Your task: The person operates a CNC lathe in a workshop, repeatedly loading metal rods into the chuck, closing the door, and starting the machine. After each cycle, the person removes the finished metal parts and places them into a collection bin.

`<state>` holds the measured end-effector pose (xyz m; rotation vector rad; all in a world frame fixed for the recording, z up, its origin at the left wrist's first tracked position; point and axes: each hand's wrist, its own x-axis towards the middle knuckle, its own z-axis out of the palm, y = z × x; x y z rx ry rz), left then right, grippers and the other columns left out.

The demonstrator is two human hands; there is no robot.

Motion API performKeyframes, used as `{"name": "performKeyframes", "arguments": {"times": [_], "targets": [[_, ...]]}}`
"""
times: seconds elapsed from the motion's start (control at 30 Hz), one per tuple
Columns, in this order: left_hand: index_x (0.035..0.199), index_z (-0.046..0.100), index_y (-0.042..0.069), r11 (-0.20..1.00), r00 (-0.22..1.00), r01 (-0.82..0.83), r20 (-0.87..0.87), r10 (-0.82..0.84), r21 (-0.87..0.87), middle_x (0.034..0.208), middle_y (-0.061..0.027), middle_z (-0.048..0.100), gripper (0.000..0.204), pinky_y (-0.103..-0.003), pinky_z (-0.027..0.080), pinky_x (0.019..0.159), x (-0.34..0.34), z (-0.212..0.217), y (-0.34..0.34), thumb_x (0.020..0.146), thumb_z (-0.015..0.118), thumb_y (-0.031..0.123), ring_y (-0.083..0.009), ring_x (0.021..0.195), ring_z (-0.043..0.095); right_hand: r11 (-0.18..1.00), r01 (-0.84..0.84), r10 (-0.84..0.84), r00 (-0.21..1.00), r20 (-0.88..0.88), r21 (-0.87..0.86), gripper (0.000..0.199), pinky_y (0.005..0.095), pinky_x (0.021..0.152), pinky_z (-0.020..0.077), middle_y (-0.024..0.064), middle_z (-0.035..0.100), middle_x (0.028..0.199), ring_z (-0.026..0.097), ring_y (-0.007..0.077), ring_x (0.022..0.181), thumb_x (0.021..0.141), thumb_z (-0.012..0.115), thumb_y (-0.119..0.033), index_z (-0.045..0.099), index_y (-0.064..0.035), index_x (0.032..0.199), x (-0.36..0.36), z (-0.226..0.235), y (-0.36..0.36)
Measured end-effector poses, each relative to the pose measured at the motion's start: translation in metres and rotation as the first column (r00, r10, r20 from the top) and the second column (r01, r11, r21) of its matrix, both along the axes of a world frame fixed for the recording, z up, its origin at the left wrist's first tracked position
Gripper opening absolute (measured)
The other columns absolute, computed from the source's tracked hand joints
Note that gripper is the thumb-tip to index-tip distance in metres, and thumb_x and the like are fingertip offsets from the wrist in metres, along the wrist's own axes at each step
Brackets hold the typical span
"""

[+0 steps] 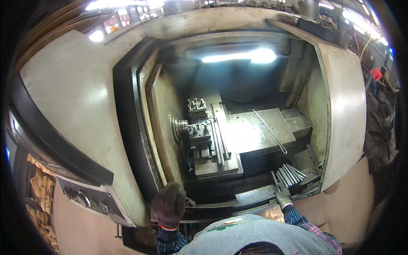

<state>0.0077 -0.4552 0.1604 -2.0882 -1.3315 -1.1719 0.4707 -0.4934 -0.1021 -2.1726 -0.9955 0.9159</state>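
My right hand [284, 197], in a grey work glove, grips one metal rod [274, 180] at the front right of the lathe opening. Just beyond it, a bundle of several similar rods [290, 175] lies on the ledge. My left hand [169, 205], in a darker glove, is at the lower corner of the door frame with its fingers curled together; what they close on, if anything, is hidden. Deeper inside are the chuck [180, 126], the tool posts [199, 130] and long bars [219, 142] lying on the carriage.
A hooked metal rod [270, 132] lies on the flat bed cover [255, 123]. A metal plate [255, 194] is along the front ledge. The control panel [87, 200] sits at lower left, and the cream housing [342, 114] rises at right. Light-coloured pieces [42, 191] are stacked far left.
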Motion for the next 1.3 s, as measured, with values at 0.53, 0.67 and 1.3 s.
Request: {"name": "performKeyframes", "arguments": {"times": [0.53,0.67,1.3], "targets": [[0.108,0.071,0.003,0.997,0.995,0.037,0.091,-0.031,-0.062,0.103,-0.0164,0.072,0.021,-0.044,0.060,0.082,0.007,0.004,-0.003,0.091,0.071,0.016,-0.0352,0.092,0.072,0.860,-0.043,0.271,0.883,-0.384,0.509,0.033,0.0252,0.070,0.0593,0.0069,0.073,0.101,0.069,0.0111,0.080,0.095,0.068,-0.003,0.067,0.0008,0.128,-0.087,0.175,0.025],[0.107,0.071,0.002,0.997,0.996,0.038,0.087,-0.033,-0.060,0.102,-0.0178,0.072,0.019,-0.045,0.059,0.083,0.004,0.003,-0.004,0.093,0.068,0.015,-0.0365,0.093,0.071,0.873,-0.041,0.281,0.858,-0.431,0.487,0.030,0.0259,0.066,0.0597,0.0069,0.074,0.100,0.070,0.0120,0.077,0.096,0.068,-0.003,0.068,0.0009,0.125,-0.095,0.177,0.025],[0.122,0.069,0.008,0.817,0.827,0.484,0.468,-0.310,-0.313,0.115,-0.0159,0.072,0.036,-0.040,0.060,0.086,0.078,-0.005,0.074,0.094,0.074,0.030,-0.0319,0.103,0.072,0.899,-0.043,0.408,0.447,-0.796,0.436,0.047,0.0209,0.043,0.0394,-0.0009,0.059,0.063,0.050,0.0063,0.048,0.094,0.075,-0.036,0.071,0.0071,0.113,-0.123,0.179,0.003]]}}
